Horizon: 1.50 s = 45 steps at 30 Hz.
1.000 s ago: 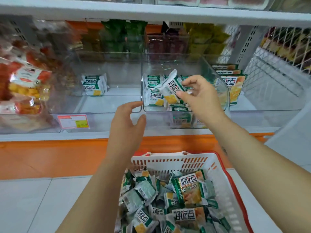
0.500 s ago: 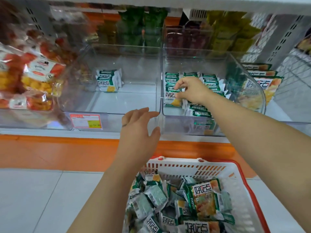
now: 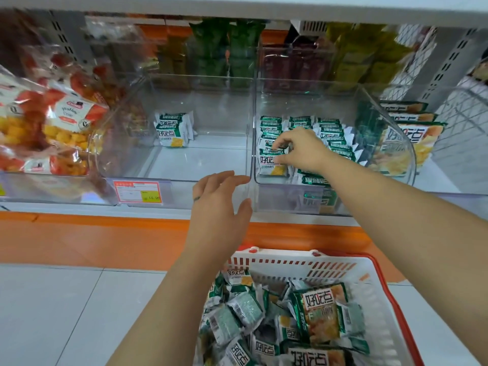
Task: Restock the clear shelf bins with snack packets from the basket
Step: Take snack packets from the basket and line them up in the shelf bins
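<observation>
Two clear bins stand side by side on the shelf. The right bin (image 3: pixel 388 122) holds rows of green-and-white snack packets (image 3: pixel 330 128). My right hand (image 3: pixel 299 150) reaches into it and pinches the front packet (image 3: pixel 272 165) of the left row. The left bin (image 3: pixel 148 101) holds only a small stack of the same packets (image 3: pixel 173 130) at its back. My left hand (image 3: pixel 219 204) hovers with relaxed fingers in front of the gap between the bins and holds nothing. Below, a white basket (image 3: pixel 290 262) with a red rim is full of packets (image 3: pixel 245 313).
A bin of red and yellow bagged snacks (image 3: pixel 47 122) sits at the left. Larger orange-green packs (image 3: pixel 412 136) stand right of the clear bins. A price tag (image 3: pixel 137 191) hangs on the shelf front. Green, dark and yellow packs fill the back row. An upper shelf board overhangs.
My right hand carried a packet down into the right bin and now sets it at the front of the left row. The left hand stayed near the bin fronts. The view moved closer.
</observation>
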Each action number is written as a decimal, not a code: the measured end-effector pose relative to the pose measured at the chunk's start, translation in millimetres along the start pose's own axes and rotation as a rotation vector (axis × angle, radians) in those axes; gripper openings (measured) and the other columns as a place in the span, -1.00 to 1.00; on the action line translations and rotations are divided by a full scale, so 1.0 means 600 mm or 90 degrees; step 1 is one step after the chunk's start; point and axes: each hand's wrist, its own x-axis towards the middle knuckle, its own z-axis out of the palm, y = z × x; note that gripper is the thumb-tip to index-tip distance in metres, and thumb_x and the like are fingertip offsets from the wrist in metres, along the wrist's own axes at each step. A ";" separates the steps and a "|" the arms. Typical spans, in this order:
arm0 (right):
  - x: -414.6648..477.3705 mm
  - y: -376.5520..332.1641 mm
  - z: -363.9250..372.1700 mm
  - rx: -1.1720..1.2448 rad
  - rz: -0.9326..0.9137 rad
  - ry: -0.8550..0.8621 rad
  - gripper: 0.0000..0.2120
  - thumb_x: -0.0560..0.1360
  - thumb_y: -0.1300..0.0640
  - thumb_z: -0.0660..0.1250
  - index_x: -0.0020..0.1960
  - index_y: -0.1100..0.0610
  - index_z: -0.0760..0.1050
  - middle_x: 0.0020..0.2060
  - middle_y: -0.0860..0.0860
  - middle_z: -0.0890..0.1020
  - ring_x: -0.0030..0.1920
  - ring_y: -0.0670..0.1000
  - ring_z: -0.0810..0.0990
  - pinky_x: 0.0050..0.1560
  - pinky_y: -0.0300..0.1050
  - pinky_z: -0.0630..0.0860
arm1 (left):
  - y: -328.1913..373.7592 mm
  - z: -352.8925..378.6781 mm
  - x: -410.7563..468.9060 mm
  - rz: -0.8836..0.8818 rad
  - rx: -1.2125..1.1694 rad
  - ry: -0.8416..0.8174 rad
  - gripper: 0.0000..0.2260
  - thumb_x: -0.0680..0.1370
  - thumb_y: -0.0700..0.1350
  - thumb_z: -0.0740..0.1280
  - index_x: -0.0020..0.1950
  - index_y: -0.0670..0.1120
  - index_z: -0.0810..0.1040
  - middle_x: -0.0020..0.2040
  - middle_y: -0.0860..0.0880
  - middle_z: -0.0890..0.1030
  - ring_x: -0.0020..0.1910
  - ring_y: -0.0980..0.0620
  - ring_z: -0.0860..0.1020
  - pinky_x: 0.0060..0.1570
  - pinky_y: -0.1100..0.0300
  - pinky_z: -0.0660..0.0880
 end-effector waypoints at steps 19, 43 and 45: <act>-0.442 0.063 0.157 0.131 0.160 -0.315 -0.75 0.50 0.10 0.37 0.16 0.14 0.55 0.06 0.00 0.57 0.08 -0.02 0.54 0.10 -0.18 0.45 | -0.031 0.154 -0.180 0.001 0.222 -0.589 -0.71 0.59 -0.04 0.22 0.29 -0.09 0.46 0.25 -0.09 0.50 0.16 -0.08 0.50 0.16 0.01 0.47; -0.452 0.021 0.159 0.126 0.149 -0.349 -0.65 0.39 0.02 0.48 0.02 0.00 0.34 -0.08 -0.06 0.45 -0.10 -0.02 0.44 -0.23 -0.16 0.34 | 0.007 0.140 -0.167 0.012 0.251 -0.764 -0.69 0.62 -0.03 0.19 0.27 -0.16 0.51 0.20 -0.12 0.56 0.11 -0.07 0.54 0.05 0.10 0.45; -0.427 0.010 0.108 0.186 0.153 -0.265 -0.66 0.38 0.01 0.49 -0.01 0.02 0.36 -0.10 -0.06 0.47 -0.17 -0.07 0.45 -0.26 -0.18 0.34 | 0.035 0.090 -0.129 0.001 0.157 -0.655 -0.70 0.61 0.01 0.22 0.26 -0.10 0.50 0.17 -0.06 0.56 0.01 0.03 0.54 -0.03 0.16 0.45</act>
